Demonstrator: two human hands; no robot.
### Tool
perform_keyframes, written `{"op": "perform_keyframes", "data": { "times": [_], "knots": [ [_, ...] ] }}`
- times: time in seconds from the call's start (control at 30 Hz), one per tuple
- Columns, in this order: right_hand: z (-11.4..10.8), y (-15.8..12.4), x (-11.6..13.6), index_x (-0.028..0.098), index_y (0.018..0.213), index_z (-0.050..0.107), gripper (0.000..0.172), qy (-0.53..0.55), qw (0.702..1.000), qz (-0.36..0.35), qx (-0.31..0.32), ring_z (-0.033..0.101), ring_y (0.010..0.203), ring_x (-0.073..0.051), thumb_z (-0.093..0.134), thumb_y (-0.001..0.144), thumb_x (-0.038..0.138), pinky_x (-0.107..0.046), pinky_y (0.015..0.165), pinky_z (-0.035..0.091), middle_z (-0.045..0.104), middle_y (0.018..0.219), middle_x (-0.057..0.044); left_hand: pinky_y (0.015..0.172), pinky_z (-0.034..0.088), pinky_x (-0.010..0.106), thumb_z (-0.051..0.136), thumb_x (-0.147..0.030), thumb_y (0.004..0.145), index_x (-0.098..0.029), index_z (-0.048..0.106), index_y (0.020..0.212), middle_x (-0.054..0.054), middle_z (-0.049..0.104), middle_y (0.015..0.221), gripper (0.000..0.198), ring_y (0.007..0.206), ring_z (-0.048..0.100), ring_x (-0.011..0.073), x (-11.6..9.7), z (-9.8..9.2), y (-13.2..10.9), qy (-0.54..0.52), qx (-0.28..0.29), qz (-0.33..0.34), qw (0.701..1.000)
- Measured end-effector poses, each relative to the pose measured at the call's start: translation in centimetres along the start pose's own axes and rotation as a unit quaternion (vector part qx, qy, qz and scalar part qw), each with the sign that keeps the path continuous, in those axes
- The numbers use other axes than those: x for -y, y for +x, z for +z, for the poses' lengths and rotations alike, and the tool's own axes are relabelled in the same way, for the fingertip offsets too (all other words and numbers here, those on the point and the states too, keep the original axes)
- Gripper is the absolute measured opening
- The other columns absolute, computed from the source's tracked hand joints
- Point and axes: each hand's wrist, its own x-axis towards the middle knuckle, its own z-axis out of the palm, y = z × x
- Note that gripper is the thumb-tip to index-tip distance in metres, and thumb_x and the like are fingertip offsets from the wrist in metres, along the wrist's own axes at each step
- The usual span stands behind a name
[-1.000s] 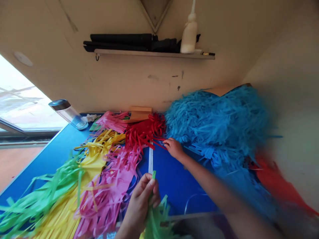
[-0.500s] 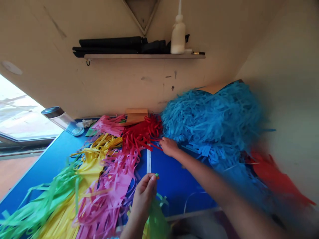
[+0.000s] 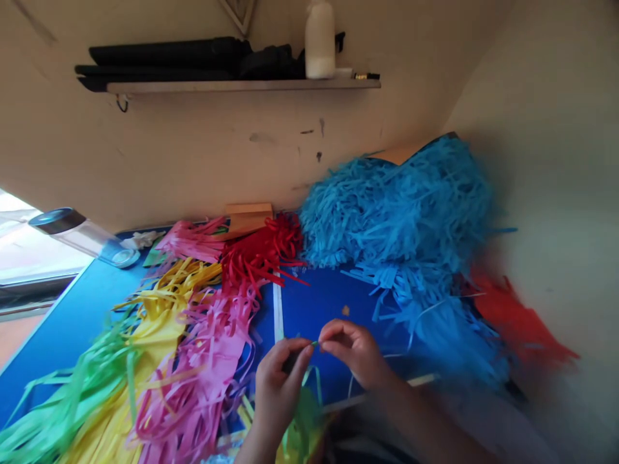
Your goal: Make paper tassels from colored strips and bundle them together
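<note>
My left hand (image 3: 280, 380) pinches the tip of a green paper strip (image 3: 302, 419) that trails down below it. My right hand (image 3: 355, 351) meets it, fingertips pinched at the same green tip, over the blue table (image 3: 329, 303). Behind them lie heaps of cut paper fringe: red strips (image 3: 261, 254), pink strips (image 3: 203, 374), yellow strips (image 3: 159, 316) and green strips (image 3: 62, 399) to the left. A big fluffy blue fringe pile (image 3: 401, 212) rises at the back right.
A clear jar with a dark lid (image 3: 77, 233) lies on its side at the far left. A cardboard piece (image 3: 246, 216) sits by the wall. A wall shelf (image 3: 242, 84) carries black items and a white bottle (image 3: 319, 38). Orange-red paper (image 3: 517, 322) lies right.
My right hand has drawn back from the red strips to the front and now pinches the green tip together with my left hand. The view has shifted right and down.
</note>
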Motion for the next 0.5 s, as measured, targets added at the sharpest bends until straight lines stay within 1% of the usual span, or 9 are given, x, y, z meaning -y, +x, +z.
{"op": "perform_keyframes", "data": {
  "times": [0.13, 0.3, 0.37, 0.5],
  "knots": [
    [-0.3, -0.3, 0.7, 0.022, 0.079, 0.07, 0.007, -0.012, 1.0, -0.025, -0.009, 0.064, 0.081, -0.014, 0.076, 0.078, 0.025, -0.024, 0.078, 0.05, 0.068, 0.083, 0.0, 0.06, 0.048, 0.022, 0.065, -0.034, 0.085, -0.022, 0.072, 0.08, 0.001, 0.071, 0.07, 0.015, 0.063, 0.065, 0.014, -0.8, 0.3, -0.3, 0.025, 0.007, 0.044, 0.999],
    [-0.3, -0.9, 0.6, 0.023, 0.089, 0.069, 0.013, -0.016, 0.999, -0.005, -0.037, 0.063, 0.08, -0.015, 0.075, 0.079, 0.029, -0.027, 0.079, 0.051, 0.068, 0.082, 0.0, 0.06, 0.048, 0.023, 0.066, -0.032, 0.084, -0.023, 0.072, 0.077, 0.001, 0.071, 0.069, 0.013, 0.063, 0.066, 0.0153, -1.2, 0.3, -0.5, 0.038, 0.005, 0.039, 0.999],
    [-0.3, -1.0, 0.3, 0.023, 0.09, 0.068, 0.014, -0.026, 0.999, -0.012, -0.045, 0.063, 0.081, -0.015, 0.075, 0.079, 0.028, -0.028, 0.08, 0.05, 0.068, 0.082, 0.0, 0.061, 0.048, 0.023, 0.066, -0.032, 0.084, -0.023, 0.072, 0.078, 0.001, 0.071, 0.07, 0.012, 0.063, 0.066, 0.0157, -1.3, 0.3, -0.4, 0.04, 0.006, 0.038, 0.998],
    [-0.3, -1.1, -0.1, 0.023, 0.091, 0.067, 0.014, -0.064, 0.997, -0.027, -0.045, 0.062, 0.081, -0.016, 0.074, 0.08, 0.026, -0.028, 0.08, 0.05, 0.068, 0.083, 0.0, 0.059, 0.047, 0.023, 0.066, -0.03, 0.083, -0.023, 0.073, 0.078, 0.001, 0.071, 0.068, 0.011, 0.061, 0.065, 0.0154, -1.4, 0.3, -0.3, 0.054, 0.001, 0.057, 0.997]
  ]
}}
